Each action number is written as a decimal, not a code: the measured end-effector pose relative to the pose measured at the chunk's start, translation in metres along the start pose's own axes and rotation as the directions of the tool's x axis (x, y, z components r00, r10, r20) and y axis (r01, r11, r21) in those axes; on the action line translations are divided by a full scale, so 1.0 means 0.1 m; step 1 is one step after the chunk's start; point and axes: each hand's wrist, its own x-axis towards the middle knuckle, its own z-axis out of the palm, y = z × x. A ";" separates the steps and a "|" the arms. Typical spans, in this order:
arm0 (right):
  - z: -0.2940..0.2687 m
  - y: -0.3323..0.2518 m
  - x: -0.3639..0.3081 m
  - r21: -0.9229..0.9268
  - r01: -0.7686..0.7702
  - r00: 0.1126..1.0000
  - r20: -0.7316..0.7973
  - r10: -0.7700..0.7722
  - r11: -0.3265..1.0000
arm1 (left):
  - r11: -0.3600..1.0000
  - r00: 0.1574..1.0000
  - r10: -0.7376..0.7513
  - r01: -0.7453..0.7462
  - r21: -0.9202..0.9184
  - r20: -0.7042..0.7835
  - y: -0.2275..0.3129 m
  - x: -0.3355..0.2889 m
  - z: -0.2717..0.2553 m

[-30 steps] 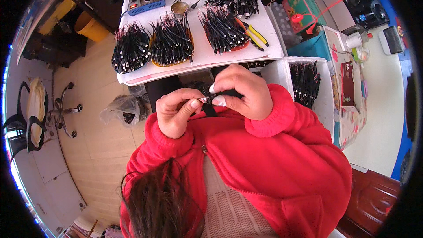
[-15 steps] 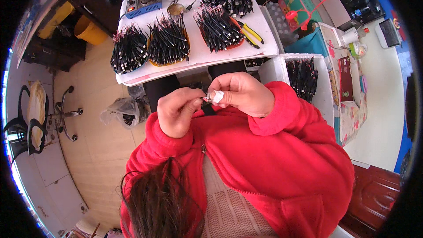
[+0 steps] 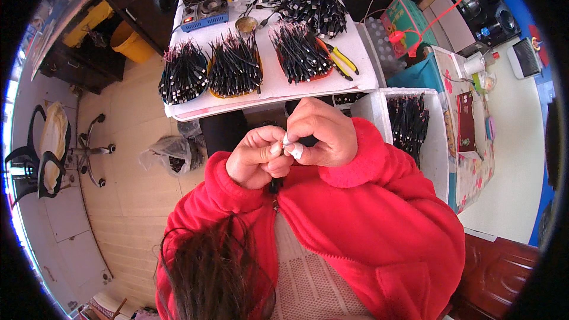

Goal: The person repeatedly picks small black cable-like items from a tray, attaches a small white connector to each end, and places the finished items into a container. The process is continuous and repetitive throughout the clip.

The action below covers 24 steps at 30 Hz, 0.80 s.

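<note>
Just in front of your chest, beyond the near edge of the white table [image 3: 278,88], your two hands meet fingertip to fingertip. Your left hand [image 3: 258,157] is closed, its thumb and forefinger pinching a small piece [image 3: 283,144] with a reddish tint, too small to make out fully. Your right hand [image 3: 325,135] comes to it from the other side, thumb and forefinger also pinched at the piece, the other fingers curled; white wrapping [image 3: 297,152] covers your right thumb tip. So the piece sits between both sets of fingertips, clear of the table.

Ahead of you on the table lie three bunches of black cables: a left bunch [image 3: 182,74], a middle bunch [image 3: 236,65] and a right bunch [image 3: 301,54]. Yellow-handled pliers [image 3: 345,59] lie just beside the right one. Farther back are a blue device [image 3: 205,22], a small round dish [image 3: 245,24] and a larger cable pile [image 3: 314,10]. Near your right sleeve, a white box [image 3: 437,148] holds more cables [image 3: 408,120].
</note>
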 end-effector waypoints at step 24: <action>-0.03 0.29 0.05 0.217 -0.299 0.954 0.034 0.299 0.929 | 0.581 0.889 0.385 -0.025 0.814 -0.248 0.32 0.05 0.25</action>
